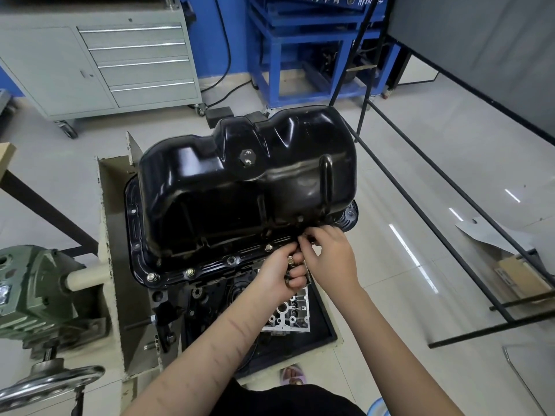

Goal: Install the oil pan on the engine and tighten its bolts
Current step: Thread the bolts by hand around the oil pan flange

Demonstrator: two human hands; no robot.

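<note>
Pale glossy floor tiles [390, 163] spread around the work stand, with a grey drawer cabinet [120, 64] on castors at the back left and a blue steel frame [306, 55] behind it to the right. On the stand, the black oil pan [240, 181] sat upside down on the engine [210, 298], its flange lying along the block's edge. Bolts [152, 277] already stood in several holes along the near flange, and one hole between them showed open. Both bare forearms reached up from the bottom of the view and met at the near right part of the flange. The left hand [280, 273] was turned palm-up with its fingers curled, cradling a small clutch of spare bolts [290, 260], one brass-coloured head showing above the fingers. The right hand [327, 253] arched over it, knuckles up, its fingertips pinched together at the flange edge; what they held was hidden by the fingers themselves. A green gearbox [27, 292] with a chromed handwheel [51, 382] sat at the left of the stand.
</note>
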